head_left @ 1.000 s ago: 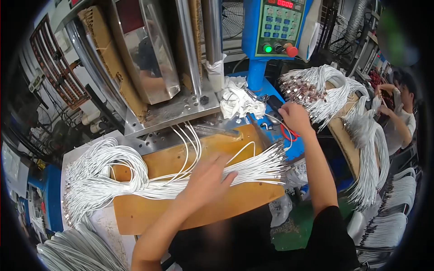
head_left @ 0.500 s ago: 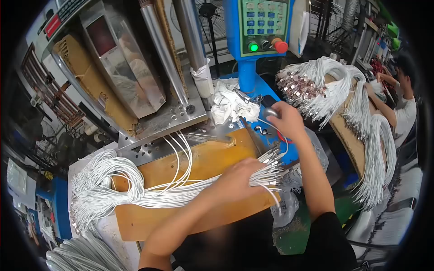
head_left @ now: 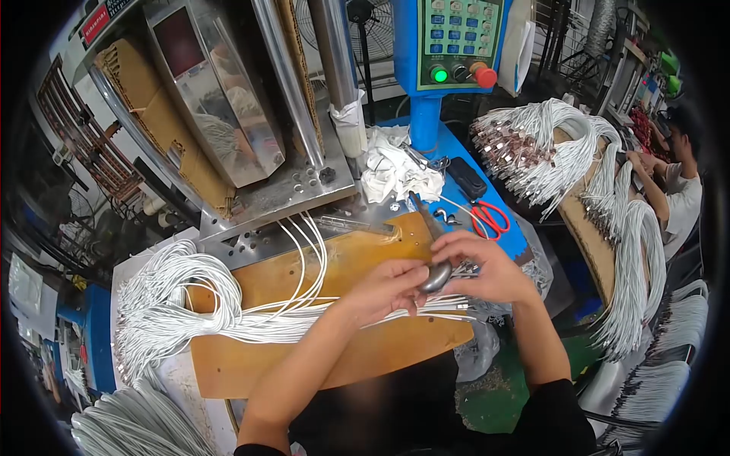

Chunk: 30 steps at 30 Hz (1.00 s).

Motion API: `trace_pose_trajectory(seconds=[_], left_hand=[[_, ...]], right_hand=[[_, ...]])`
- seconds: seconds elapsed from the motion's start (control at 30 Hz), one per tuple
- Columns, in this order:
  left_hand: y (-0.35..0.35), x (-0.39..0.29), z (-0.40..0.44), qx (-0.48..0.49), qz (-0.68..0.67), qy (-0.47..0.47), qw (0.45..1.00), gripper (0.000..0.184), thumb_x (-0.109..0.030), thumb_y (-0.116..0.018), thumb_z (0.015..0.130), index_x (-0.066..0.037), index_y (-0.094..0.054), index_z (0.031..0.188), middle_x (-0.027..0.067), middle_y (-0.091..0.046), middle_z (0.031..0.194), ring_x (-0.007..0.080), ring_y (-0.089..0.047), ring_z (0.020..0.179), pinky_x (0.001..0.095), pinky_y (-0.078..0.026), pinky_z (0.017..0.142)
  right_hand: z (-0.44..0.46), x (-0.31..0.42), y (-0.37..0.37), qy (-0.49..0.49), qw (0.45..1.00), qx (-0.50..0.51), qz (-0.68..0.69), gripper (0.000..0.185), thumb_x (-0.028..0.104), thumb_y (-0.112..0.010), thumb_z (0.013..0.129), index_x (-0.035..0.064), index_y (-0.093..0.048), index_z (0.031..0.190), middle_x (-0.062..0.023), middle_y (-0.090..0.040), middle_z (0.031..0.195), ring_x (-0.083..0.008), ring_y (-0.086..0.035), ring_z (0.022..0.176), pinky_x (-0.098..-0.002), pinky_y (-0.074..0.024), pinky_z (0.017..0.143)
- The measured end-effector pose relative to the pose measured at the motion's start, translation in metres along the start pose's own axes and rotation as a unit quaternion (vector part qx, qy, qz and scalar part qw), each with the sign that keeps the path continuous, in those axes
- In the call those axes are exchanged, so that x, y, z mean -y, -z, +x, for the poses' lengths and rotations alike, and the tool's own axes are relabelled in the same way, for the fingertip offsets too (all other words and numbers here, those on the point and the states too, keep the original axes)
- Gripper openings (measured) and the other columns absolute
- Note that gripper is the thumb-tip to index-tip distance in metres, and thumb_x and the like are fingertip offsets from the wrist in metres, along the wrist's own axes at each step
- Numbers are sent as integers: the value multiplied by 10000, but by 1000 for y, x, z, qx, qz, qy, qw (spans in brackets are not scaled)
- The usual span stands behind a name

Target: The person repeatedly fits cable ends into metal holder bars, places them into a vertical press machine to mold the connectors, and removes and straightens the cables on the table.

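Observation:
Over the right end of the orange board (head_left: 327, 361), my right hand (head_left: 490, 270) has its fingers curled round a rounded, shiny metal object (head_left: 436, 277). My left hand (head_left: 384, 289) meets it from the left, its fingers pinched close to the metal object; what they pinch is too small to make out. Beneath both hands runs a bundle of white cables (head_left: 285, 323), with metal ends at the right and a looped coil (head_left: 182, 296) at the left. Several cables arch from the bundle up to the press's metal base.
A metal press (head_left: 281, 201) stands behind the board. Beyond are a blue control box (head_left: 449, 45), white cloth (head_left: 399, 171), a black object (head_left: 466, 178) and red-handled scissors (head_left: 489, 219). More cable bundles (head_left: 532, 144) hang at the right, where another person (head_left: 677, 190) works.
My right hand has brought the metal object from the blue surface down to the bundle's right end. My left hand has come beside it, its fingers now pinched. The view has shifted slightly.

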<state>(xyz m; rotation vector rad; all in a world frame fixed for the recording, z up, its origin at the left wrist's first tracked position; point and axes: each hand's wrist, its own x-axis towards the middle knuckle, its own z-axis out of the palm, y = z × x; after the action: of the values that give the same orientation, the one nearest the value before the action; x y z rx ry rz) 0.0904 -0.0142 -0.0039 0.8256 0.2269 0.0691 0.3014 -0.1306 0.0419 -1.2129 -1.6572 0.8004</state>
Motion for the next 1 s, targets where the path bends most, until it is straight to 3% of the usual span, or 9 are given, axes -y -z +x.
trace_pose_trajectory(seconds=[0.17, 0.33, 0.43, 0.47, 0.57, 0.73, 0.83, 0.93, 1.0], left_hand=[[-22, 12, -1, -79, 107, -113, 985, 351, -75, -631, 944, -34, -491, 1263, 98, -656, 1093, 122, -649, 910, 311, -580, 759], [-11, 10, -10, -139, 95, -159, 973, 383, -8, -644, 915, -27, -475, 1258, 91, -660, 1106, 123, -651, 925, 285, -562, 817], [-11, 9, -14, -155, 110, -198, 962, 373, 3, -643, 911, -15, -479, 1246, 93, -662, 1114, 126, -655, 941, 272, -549, 851], [-11, 9, -14, -170, 111, -198, 959, 375, 15, -649, 902, -12, -482, 1236, 94, -663, 1116, 125, -655, 942, 265, -545, 850], [-11, 7, -13, -202, 117, -201, 951, 378, 39, -660, 886, -6, -487, 1218, 95, -665, 1120, 122, -656, 942, 252, -537, 849], [-10, 11, -17, -241, 168, -270, 917, 390, 65, -688, 854, 0, -492, 1184, 93, -664, 1114, 111, -653, 946, 243, -535, 839], [-9, 12, -16, -266, 185, -302, 896, 384, 67, -699, 845, -1, -494, 1163, 94, -664, 1112, 110, -651, 957, 238, -536, 834], [-11, 12, -12, -282, 215, -324, 877, 367, 58, -701, 847, 7, -489, 1142, 99, -664, 1105, 118, -652, 972, 237, -540, 833], [-13, 15, -9, -281, 205, -328, 878, 363, 57, -701, 847, 7, -488, 1137, 99, -664, 1100, 118, -652, 969, 235, -540, 828]], right_hand=[[-3, 5, -21, -145, 975, -25, 164, 511, 91, -821, 741, -5, -584, 1184, -19, -634, 1014, -100, -608, 866, -276, -493, 769], [15, -11, 9, -155, 981, -62, 100, 383, 89, -783, 774, 10, -628, 1115, -60, -650, 983, -118, -620, 768, -272, -496, 709], [37, -37, 17, -69, 942, -163, -286, 243, 79, -741, 800, 28, -667, 1026, -114, -660, 895, -158, -626, 688, -283, -494, 652], [41, -49, 16, -67, 942, -164, -286, 243, 79, -741, 800, 28, -667, 1026, -114, -660, 895, -158, -626, 688, -283, -494, 652], [56, -83, 9, -24, 838, -84, -538, 155, 105, -706, 807, 44, -702, 949, -128, -648, 779, -253, -638, 684, -350, -528, 683], [68, -72, 4, -13, 837, -77, -542, 158, 80, -693, 817, 20, -699, 963, -129, -649, 786, -276, -645, 704, -359, -528, 698], [55, -28, 3, -28, 974, -175, -141, 224, -1, -647, 852, 3, -684, 1073, -114, -635, 775, -187, -601, 694, -280, -480, 647], [34, 12, -27, -18, 986, -164, 5, 281, -41, -624, 851, -2, -673, 1124, -104, -633, 797, -181, -601, 702, -271, -474, 647], [25, 3, -42, 10, 984, -169, -59, 294, -42, -627, 848, -2, -669, 1136, -107, -634, 809, -181, -603, 705, -273, -473, 644]])
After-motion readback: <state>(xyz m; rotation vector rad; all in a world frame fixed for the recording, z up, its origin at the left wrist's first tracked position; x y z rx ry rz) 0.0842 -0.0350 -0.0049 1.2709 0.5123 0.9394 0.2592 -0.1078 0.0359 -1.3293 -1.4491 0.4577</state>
